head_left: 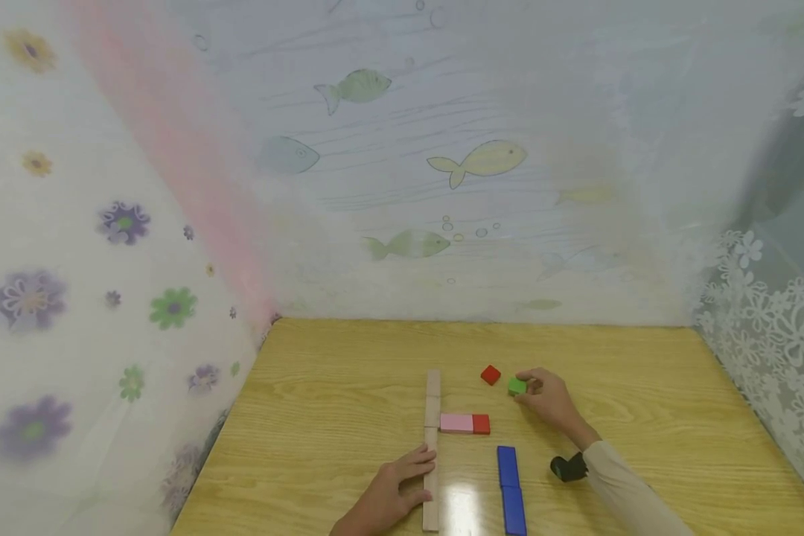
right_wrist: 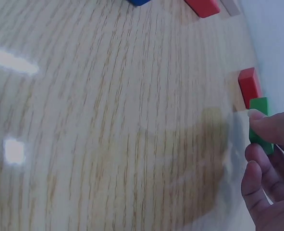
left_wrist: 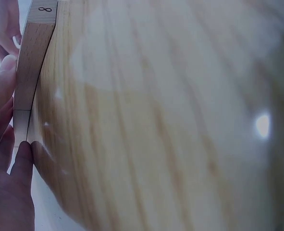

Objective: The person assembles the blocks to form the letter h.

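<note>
A green block (head_left: 517, 386) is pinched between the thumb and fingers of my right hand (head_left: 549, 402); the right wrist view shows the thumb across its side. Just left of it on the table lies a loose red block (head_left: 490, 374). My left hand (head_left: 395, 491) lies beside a long straight row of plain wooden blocks (head_left: 432, 409), its fingertips and thumb tip touching the row. One block of that row (left_wrist: 42, 10) bears a printed 8. Sticking out from the row's right side are a pink block (head_left: 457, 423) and, against its end, a red block (head_left: 482, 424).
Two blue blocks (head_left: 508, 467) lie end to end at the front, right of the wooden row. A small dark object (head_left: 566, 468), partly behind the right sleeve, sits on the wood-grain table (head_left: 321, 387). Printed curtains (head_left: 388, 283) border the table at back and sides.
</note>
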The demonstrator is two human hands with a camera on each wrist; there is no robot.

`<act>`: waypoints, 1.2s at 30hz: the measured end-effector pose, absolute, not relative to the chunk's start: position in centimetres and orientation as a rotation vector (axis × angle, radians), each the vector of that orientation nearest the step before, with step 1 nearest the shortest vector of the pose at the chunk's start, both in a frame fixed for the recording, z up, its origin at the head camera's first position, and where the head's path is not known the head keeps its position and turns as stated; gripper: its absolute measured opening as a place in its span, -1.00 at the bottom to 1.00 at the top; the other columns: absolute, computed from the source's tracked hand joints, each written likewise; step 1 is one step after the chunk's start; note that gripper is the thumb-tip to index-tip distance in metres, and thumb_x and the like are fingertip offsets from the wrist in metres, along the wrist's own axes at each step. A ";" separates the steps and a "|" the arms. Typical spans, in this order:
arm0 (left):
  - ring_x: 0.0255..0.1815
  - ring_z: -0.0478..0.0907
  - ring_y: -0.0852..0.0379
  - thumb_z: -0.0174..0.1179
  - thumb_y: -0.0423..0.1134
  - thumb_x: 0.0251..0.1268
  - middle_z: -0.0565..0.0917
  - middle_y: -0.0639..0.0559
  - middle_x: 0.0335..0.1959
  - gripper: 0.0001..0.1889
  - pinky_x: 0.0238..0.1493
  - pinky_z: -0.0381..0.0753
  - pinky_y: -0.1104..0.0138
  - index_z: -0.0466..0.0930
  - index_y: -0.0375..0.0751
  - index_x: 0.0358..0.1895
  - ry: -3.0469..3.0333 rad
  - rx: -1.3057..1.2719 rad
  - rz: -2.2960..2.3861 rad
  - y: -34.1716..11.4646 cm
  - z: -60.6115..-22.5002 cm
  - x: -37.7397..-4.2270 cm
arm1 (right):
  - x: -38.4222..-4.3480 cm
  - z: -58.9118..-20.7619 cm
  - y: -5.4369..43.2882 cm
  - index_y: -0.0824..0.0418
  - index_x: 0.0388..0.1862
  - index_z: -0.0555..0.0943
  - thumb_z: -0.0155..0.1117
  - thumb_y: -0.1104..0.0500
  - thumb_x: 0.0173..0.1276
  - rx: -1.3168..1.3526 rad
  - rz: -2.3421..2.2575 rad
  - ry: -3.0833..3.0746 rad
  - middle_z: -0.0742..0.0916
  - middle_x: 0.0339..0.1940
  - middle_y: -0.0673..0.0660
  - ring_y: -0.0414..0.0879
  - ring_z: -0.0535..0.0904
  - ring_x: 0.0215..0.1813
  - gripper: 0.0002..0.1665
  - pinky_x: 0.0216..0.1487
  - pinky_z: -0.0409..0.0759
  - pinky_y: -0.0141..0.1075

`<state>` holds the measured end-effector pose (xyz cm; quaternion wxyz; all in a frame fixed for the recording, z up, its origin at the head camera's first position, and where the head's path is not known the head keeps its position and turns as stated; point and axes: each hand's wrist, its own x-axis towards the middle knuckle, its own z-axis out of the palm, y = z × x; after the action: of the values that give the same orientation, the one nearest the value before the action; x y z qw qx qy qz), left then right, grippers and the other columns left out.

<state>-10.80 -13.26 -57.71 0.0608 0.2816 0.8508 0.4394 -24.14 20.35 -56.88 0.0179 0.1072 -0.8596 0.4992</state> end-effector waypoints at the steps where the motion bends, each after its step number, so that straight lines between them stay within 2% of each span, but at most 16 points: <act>1: 0.38 0.25 -0.02 0.24 -0.13 0.24 0.43 -0.03 0.30 -0.52 0.33 0.30 0.16 0.50 -0.27 0.20 2.574 0.856 1.330 -13.3 -57.7 -10.8 | -24.1 -56.8 20.4 0.42 -0.03 0.59 0.41 0.39 0.09 0.338 1.550 -2.671 0.64 -0.27 0.20 -0.07 0.53 -0.31 -0.58 -0.38 0.54 -0.40; 5: 0.38 0.25 -0.02 0.25 -0.14 0.23 0.43 -0.03 0.30 -0.52 0.33 0.30 0.16 0.51 -0.26 0.19 2.575 0.853 1.329 -13.3 -57.6 -10.8 | -23.8 -56.5 20.5 0.40 -0.03 0.60 0.42 0.39 0.10 0.364 1.549 -2.678 0.65 -0.19 0.19 -0.08 0.55 -0.29 -0.59 -0.35 0.57 -0.38; 12: 0.38 0.24 -0.02 0.23 -0.12 0.24 0.42 -0.01 0.31 -0.52 0.32 0.31 0.14 0.50 -0.24 0.20 2.581 0.847 1.316 -13.2 -57.5 -10.7 | -23.0 -55.5 20.2 0.39 -0.02 0.60 0.40 0.41 0.10 0.441 1.524 -2.702 0.65 -0.16 0.20 -0.07 0.55 -0.29 -0.59 -0.35 0.59 -0.37; 23: 0.39 0.24 -0.01 0.23 -0.12 0.24 0.43 0.00 0.30 -0.52 0.32 0.29 0.12 0.50 -0.23 0.20 2.603 0.858 1.304 -13.2 -57.5 -10.7 | -22.0 -55.7 19.7 0.40 -0.05 0.60 0.42 0.42 0.07 0.550 1.514 -2.683 0.65 -0.17 0.17 -0.10 0.55 -0.30 -0.60 -0.33 0.59 -0.38; 29: 0.38 0.24 -0.01 0.23 -0.12 0.24 0.43 0.00 0.30 -0.53 0.33 0.29 0.12 0.51 -0.24 0.19 2.604 0.858 1.301 -13.2 -57.5 -10.7 | -21.4 -55.3 19.5 0.41 -0.07 0.60 0.39 0.45 0.07 0.650 1.509 -2.680 0.65 -0.17 0.20 -0.02 0.56 -0.30 -0.62 -0.33 0.60 -0.35; 36: 0.38 0.25 -0.02 0.24 -0.13 0.24 0.43 -0.01 0.30 -0.53 0.33 0.28 0.11 0.51 -0.25 0.19 2.607 0.859 1.304 -13.2 -57.5 -10.6 | -20.9 -55.0 19.2 0.42 -0.06 0.59 0.40 0.43 0.09 0.706 1.533 -2.686 0.63 -0.16 0.22 -0.02 0.55 -0.29 -0.61 -0.31 0.60 -0.36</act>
<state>-10.63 -13.15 -57.47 0.0515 0.2823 0.8568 0.4284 -20.90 19.16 -55.01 -0.0155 0.2224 -0.8467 0.4832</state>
